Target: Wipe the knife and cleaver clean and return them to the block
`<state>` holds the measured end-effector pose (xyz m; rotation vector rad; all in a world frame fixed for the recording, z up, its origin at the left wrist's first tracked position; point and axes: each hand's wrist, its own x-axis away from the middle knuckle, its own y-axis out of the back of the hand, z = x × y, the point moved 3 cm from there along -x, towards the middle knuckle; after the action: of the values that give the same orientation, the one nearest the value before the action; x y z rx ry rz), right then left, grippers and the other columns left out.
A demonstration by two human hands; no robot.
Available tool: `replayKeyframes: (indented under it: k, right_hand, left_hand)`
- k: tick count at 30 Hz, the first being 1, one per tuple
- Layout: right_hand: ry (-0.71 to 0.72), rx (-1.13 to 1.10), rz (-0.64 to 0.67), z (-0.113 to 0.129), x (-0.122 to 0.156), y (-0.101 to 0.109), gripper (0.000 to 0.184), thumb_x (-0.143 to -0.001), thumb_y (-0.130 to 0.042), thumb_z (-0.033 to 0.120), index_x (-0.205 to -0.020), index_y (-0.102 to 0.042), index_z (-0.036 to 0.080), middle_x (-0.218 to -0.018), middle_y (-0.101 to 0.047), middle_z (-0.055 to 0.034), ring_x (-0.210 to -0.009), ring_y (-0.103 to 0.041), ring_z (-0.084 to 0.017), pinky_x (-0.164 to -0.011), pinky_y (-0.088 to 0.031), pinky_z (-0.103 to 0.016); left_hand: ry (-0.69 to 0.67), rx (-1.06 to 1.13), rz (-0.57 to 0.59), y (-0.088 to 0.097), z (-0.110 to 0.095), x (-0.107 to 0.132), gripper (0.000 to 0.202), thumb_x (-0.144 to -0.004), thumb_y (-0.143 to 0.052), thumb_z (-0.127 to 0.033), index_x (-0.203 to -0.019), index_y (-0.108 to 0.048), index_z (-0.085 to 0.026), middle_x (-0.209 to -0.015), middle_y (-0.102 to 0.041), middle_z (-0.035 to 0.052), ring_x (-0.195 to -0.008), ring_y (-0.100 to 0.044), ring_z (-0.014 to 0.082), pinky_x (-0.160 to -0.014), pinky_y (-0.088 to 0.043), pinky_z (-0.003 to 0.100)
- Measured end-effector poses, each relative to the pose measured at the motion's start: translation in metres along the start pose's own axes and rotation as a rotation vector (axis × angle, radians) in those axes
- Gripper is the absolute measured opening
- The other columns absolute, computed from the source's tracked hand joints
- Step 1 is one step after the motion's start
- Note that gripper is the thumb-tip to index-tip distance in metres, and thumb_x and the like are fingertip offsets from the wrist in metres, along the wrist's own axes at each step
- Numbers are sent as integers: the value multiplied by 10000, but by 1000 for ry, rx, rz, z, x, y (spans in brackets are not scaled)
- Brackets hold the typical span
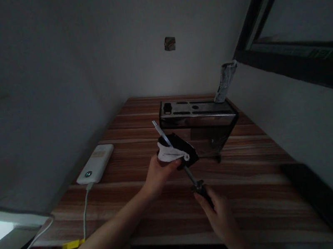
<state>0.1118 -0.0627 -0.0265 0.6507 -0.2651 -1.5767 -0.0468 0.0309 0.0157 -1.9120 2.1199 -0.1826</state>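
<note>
A: Where is the tool (189,173) pointing?
B: Above the desk (127,158), it is slanting toward the far-left corner. Right hand (218,211) is gripping its handle (205,195); left hand (158,175), nearer the tip (154,124), is holding a cloth (167,153) against its shaft.

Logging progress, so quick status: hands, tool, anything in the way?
Left hand pinching white cloth over the tool. Right hand gripping its dark handle. Metal box beyond, apparently clear of both hands.

L hand (158,175) pinching, R hand (220,210) curled closer in, L forearm (116,227) angled fwd.
</note>
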Motion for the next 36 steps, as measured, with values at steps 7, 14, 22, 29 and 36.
replayKeyframes:
  k: [7,14,22,29,36]
  right_hand:
    - [-43,-14,-50,3,0,2,302,-877,-457,414,-929,-635,176,-848,-720,-81,-796,-682,-212,-693,-502,-254]
    - [-25,17,-113,3,-2,4,296,-876,-460,405,-920,-631,167,-816,-717,-90,-760,-681,-214,-659,-496,-256]
    - [-14,91,-180,4,-1,8,296,-864,-488,407,-861,-657,164,-756,-715,-92,-660,-676,-195,-597,-491,-238]
    - [-5,116,-183,3,-1,8,284,-867,-491,394,-876,-657,163,-767,-715,-94,-663,-675,-193,-602,-491,-241]
    - [6,134,-156,1,-1,7,298,-875,-475,404,-883,-658,170,-753,-714,-92,-653,-674,-195,-611,-492,-243]
  left_hand:
    - [81,-107,97,-18,1,14,244,-611,-744,-267,-815,-677,-151,-852,-721,52,-796,-660,197,-760,-517,301]
    - [114,-129,181,-29,7,24,332,-595,-748,-224,-894,-619,-157,-923,-705,64,-874,-649,211,-800,-504,317]
    - [102,-141,244,-31,17,27,392,-613,-746,-217,-968,-589,-163,-984,-682,71,-928,-628,206,-856,-475,332]
    - [120,-134,211,-33,17,29,372,-616,-743,-220,-945,-579,-159,-969,-682,81,-923,-630,219,-853,-479,355]
    - [128,-82,144,-33,14,29,375,-569,-766,-205,-895,-588,-156,-916,-691,69,-862,-644,207,-806,-498,338]
